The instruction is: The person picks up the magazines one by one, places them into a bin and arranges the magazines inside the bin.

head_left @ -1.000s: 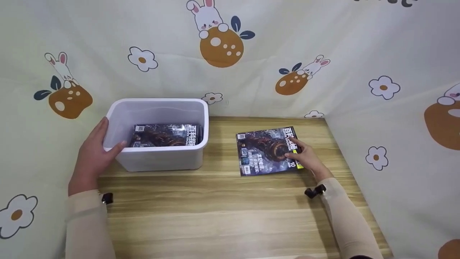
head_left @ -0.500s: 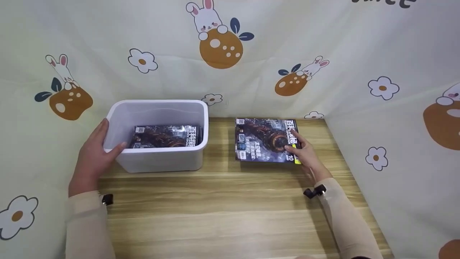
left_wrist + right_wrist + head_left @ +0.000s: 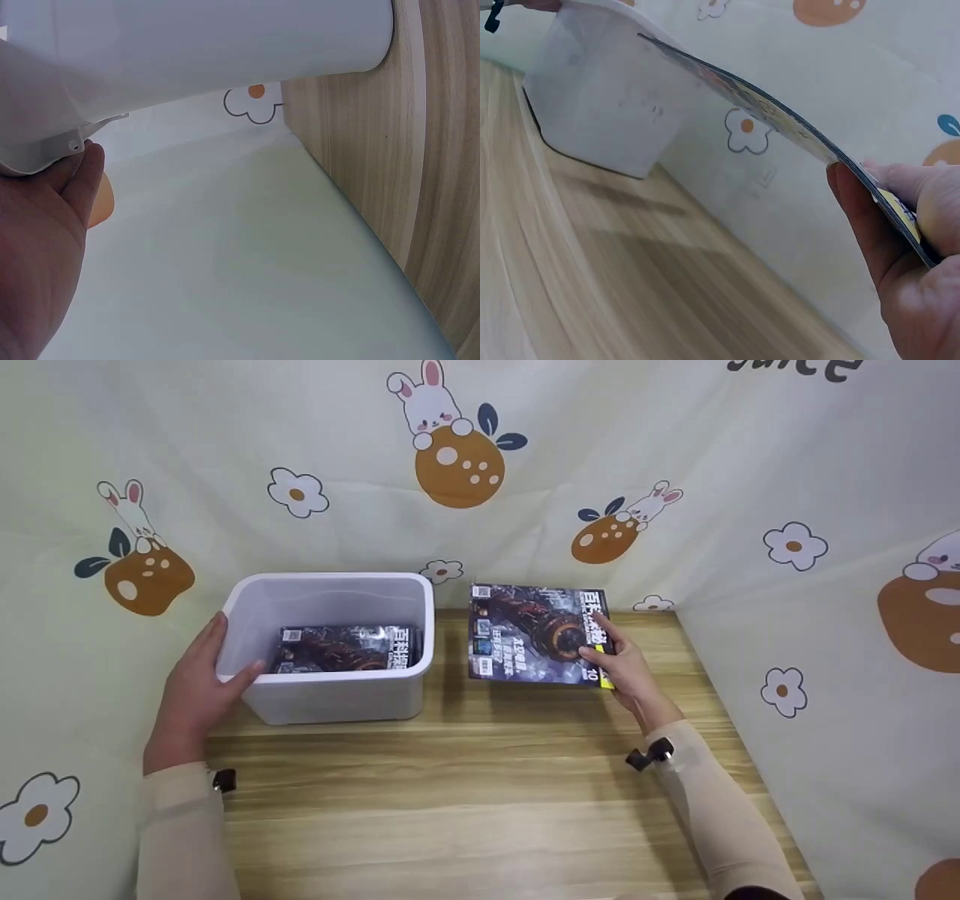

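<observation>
A white plastic bin (image 3: pixel 337 699) stands on the wooden table at the left, with at least one magazine (image 3: pixel 337 649) lying inside it. My left hand (image 3: pixel 196 690) grips the bin's left rim, thumb over the front corner and fingers along the outer side. In the left wrist view the fingers (image 3: pixel 84 184) reach under the rim's lip. My right hand (image 3: pixel 626 667) pinches the right edge of a dark-covered magazine (image 3: pixel 536 634), thumb on top and fingers below. The right wrist view shows this magazine (image 3: pixel 772 109) raised off the table and slightly bowed.
The wood-grain table (image 3: pixel 450 810) runs in front of the bin. Behind and at both sides hangs a pale curtain (image 3: pixel 525 532) printed with rabbits, oranges and flowers. The bin stands close to the back curtain.
My right hand has lifted the magazine off the table and brought it left, nearer the bin. The left hand keeps its hold on the rim, and the bin stays in place.
</observation>
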A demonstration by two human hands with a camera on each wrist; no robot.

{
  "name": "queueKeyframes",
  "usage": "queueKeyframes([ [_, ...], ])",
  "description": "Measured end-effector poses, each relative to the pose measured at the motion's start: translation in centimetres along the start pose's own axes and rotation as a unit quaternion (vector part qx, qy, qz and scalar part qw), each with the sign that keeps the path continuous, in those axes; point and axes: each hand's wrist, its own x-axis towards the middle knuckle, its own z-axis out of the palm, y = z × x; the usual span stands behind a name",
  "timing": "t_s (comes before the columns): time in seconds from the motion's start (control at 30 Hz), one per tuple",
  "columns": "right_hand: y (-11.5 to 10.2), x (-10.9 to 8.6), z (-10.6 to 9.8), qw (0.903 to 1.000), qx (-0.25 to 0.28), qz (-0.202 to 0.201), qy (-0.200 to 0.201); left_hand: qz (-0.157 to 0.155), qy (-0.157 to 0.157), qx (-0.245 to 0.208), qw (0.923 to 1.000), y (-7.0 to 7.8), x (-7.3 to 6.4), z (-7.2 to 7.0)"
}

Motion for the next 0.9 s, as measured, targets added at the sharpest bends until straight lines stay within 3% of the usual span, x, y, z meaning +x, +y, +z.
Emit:
queueKeyframes([
  [0.23,-1.7,0.2,2.4,0.9997,0.003,-0.023,-0.007,0.018,0.004,0.001,0.9998,-0.2,0.1,0.0],
  [0.47,-3.3,0.4,5.0,0.9997,0.009,-0.019,-0.013,0.022,0.007,-0.002,0.9997,-0.1,0.0,0.1],
  [0.9,-3.8,1.1,10.0,0.9991,0.032,-0.017,-0.023,0.017,0.004,-0.005,0.9998,-0.3,0.0,0.1],
])
